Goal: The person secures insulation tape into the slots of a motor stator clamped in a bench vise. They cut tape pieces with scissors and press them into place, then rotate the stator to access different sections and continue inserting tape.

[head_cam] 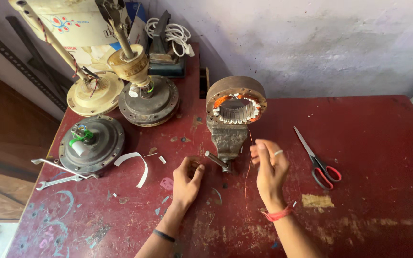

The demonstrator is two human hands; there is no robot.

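While the motor winding (236,102) is standing on edge in the small vise (227,138), its open ring is facing you, so the copper coils and white slot liners are sitting within reach just beyond your fingers. You are pinching a thin copper wire (248,167) between the thumb and fingertips of your right hand (269,170); the strand is running up toward the winding and trailing down toward the table (369,210). Your right wrist is bending up, palm turned inward. Your left hand (186,183) is resting low beside the vise handle (217,160), fingers loosely curled and holding nothing that I can make out. Scissors (317,161) are lying to the right of your grip; fan motors (92,143) and wrenches (58,174) are sitting well off to the left.
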